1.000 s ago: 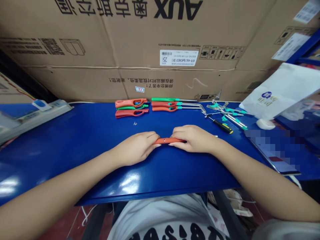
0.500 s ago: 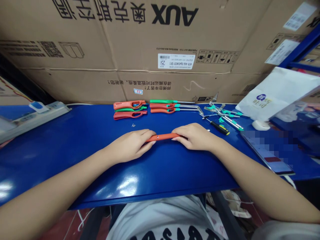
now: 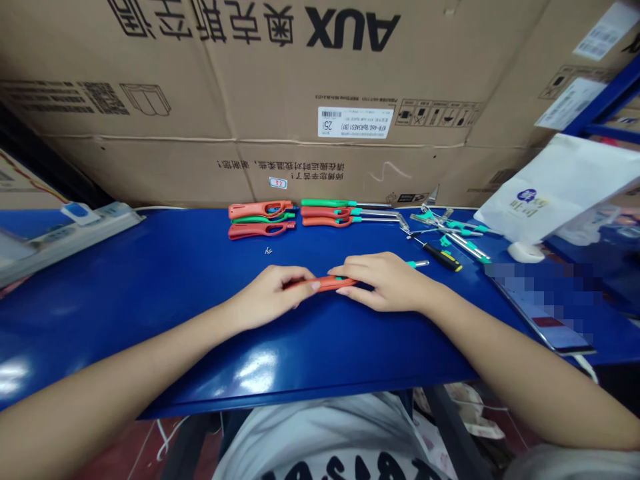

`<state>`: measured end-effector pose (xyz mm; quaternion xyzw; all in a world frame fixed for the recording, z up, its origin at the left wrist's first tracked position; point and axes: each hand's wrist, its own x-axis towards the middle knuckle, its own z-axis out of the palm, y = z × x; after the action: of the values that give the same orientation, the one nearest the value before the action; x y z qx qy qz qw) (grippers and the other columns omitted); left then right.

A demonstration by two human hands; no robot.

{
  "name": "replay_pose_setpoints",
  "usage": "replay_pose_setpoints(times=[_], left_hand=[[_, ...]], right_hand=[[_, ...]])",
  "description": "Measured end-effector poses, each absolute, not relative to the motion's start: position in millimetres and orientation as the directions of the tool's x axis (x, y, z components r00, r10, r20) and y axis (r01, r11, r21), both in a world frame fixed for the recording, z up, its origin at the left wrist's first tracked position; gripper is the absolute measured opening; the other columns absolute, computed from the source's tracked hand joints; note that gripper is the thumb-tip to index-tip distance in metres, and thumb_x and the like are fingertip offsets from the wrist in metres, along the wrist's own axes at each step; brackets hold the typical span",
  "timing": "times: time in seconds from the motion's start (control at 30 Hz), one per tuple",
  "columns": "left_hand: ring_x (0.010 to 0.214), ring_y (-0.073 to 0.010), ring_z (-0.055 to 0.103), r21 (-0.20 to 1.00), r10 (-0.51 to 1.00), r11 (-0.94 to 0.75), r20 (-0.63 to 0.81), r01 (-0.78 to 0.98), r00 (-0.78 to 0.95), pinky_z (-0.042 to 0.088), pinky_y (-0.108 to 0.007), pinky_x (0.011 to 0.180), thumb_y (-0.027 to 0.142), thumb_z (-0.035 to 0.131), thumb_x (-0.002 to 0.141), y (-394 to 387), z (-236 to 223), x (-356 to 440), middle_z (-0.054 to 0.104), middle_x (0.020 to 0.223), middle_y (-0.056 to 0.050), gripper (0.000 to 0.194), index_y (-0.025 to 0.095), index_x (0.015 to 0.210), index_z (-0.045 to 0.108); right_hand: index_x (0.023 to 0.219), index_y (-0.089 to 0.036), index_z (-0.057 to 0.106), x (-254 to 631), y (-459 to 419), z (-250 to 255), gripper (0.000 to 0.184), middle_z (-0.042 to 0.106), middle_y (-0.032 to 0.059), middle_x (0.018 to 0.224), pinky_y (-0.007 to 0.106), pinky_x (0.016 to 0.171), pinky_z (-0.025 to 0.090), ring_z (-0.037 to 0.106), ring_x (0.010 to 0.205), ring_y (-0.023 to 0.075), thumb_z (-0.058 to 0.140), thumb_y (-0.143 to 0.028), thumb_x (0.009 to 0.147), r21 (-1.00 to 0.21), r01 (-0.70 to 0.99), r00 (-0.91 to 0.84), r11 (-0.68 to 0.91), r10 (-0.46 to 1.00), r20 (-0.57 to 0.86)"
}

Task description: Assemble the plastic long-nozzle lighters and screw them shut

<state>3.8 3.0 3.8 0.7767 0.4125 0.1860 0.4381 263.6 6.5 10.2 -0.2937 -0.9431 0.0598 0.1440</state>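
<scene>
**orange handle (image 3: pixel 327 285) held up over the blue table (image 3: pixel 165 293)**

the handle sits at mid-table, near the front, between both hands. the left hand (image 3: pixel 273 297) is clamped on its left end, thumb on top; the right hand (image 3: pixel 387 280) pinches its right end. the fingers cover both ends, leaving the middle and a little teal showing.

a teal and metal piece (image 3: pixel 420 264) pokes out behind the right hand; i cannot tell whether it joins the handle. loose screws (image 3: pixel 269 251) lie behind the left hand, then the shells (image 3: pixel 245 231) and, beside them, the lighters (image 3: pixel 317 213). a screwdriver (image 3: pixel 443 257) and a heap of rods (image 3: pixel 463 241) crowd the right, near the phone (image 3: pixel 545 323) and white bag (image 3: pixel 550 180). a box (image 3: pixel 280 80) walls off the back.
</scene>
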Motion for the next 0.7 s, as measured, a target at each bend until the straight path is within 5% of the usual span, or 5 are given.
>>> replay_pose_setpoints(times=[0.07, 0.17, 0.37, 0.7], left_hand=[[0.072, -0.0167, 0.062, 0.608, 0.751, -0.564, 0.098, 0.559, 0.653, 0.045, -0.027, 0.067, 0.045, 0.053, 0.098, -2, 3, 2, 0.068, 0.081, -0.003, 0.031, 0.019, 0.101, 0.07], [0.076, -0.0188, 0.066, 0.392, 0.67, -0.713, 0.138, 0.581, 0.729, 0.045, -0.028, 0.069, 0.042, 0.047, 0.103, -7, 1, 1, 0.07, 0.086, -0.005, 0.033, 0.018, 0.098, 0.068], [0.058, -0.0159, 0.058, 0.29, 0.614, -0.774, 0.127, 0.562, 0.779, 0.036, -0.029, 0.057, 0.045, 0.045, 0.105, -10, 1, 2, 0.063, 0.067, 0.0, 0.039, 0.019, 0.08, 0.061], [0.069, -0.0177, 0.064, 0.279, 0.568, -0.809, 0.147, 0.517, 0.81, 0.04, -0.028, 0.065, 0.041, 0.043, 0.106, 2, 1, -4, 0.068, 0.079, -0.003, 0.034, 0.018, 0.095, 0.065]], right_hand=[[0.125, -0.019, 0.065, 263, 6, 11, 0.035, 0.074, 0.008, 0.109, 0.03, 0.074, 0.046, 0.069, 0.095, 0.0204, 0.047, -0.04, 0.104, -0.216, 0.526, -0.793, 0.823, 0.566, 0.224], [0.12, -0.02, 0.066, 259, 3, 11, 0.032, 0.074, 0.0068, 0.107, 0.029, 0.073, 0.045, 0.068, 0.094, 0.0196, 0.047, -0.038, 0.103, -0.251, 0.509, -0.805, 0.823, 0.559, 0.2], [0.112, -0.02, 0.068, 249, -5, 7, 0.029, 0.072, 0.005, 0.101, 0.027, 0.069, 0.042, 0.065, 0.085, 0.0168, 0.046, -0.035, 0.104, -0.3, 0.486, -0.82, 0.821, 0.547, 0.168], [0.114, -0.021, 0.068, 252, 3, 6, 0.032, 0.075, 0.0048, 0.105, 0.028, 0.067, 0.038, 0.068, 0.09, 0.0196, 0.049, -0.044, 0.103, -0.26, 0.572, -0.769, 0.778, 0.619, 0.158]])
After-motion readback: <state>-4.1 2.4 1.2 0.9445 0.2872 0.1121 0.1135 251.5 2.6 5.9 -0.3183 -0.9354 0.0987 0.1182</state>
